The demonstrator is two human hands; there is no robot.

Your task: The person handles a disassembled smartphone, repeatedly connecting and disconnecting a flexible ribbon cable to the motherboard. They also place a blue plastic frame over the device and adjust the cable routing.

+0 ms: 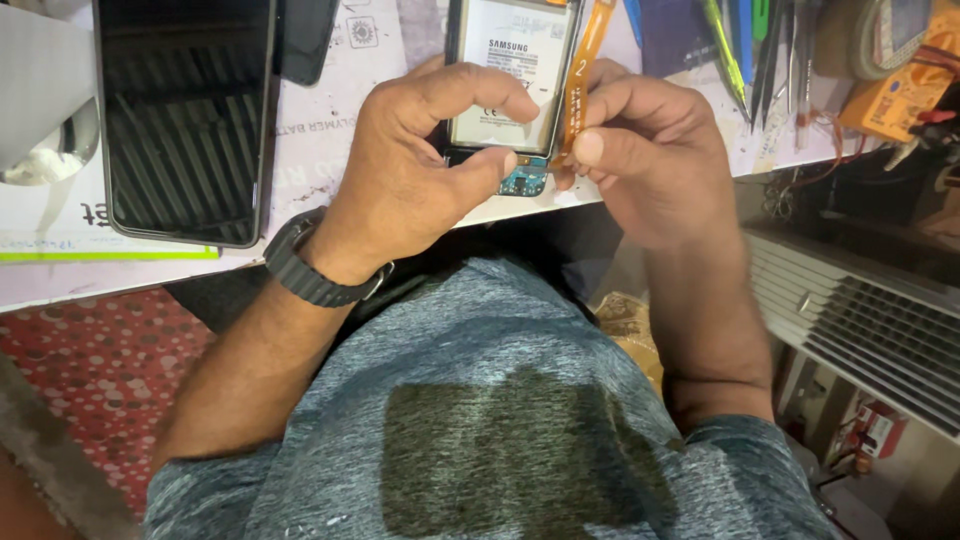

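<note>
A: State the container and its contents.

B: The opened phone (512, 80) lies at the counter's (330, 160) near edge, back cover off. Its shell holds a pale battery (510, 85) in the middle, a small teal circuit board (525, 182) at the near end, and an orange flex ribbon (580, 85) running near to far along the battery's right side.

A: Left hand pose?

B: The left hand (410, 170) curls over the phone's left side. Index finger rests on the battery; thumb presses near the teal board. The fingers are narrow, bracing the phone. A dark watch band (315, 270) circles the wrist.

A: Right hand pose?

B: The right hand (650, 150) sits at the phone's right edge. Thumb and fingers are pinched on the orange ribbon's near end.

A: Surroundings?

B: A second phone (185, 115) with a dark screen lies to the left. Tweezers and plastic pry tools (760, 50) lie far right, beside an orange meter (895, 95).
</note>
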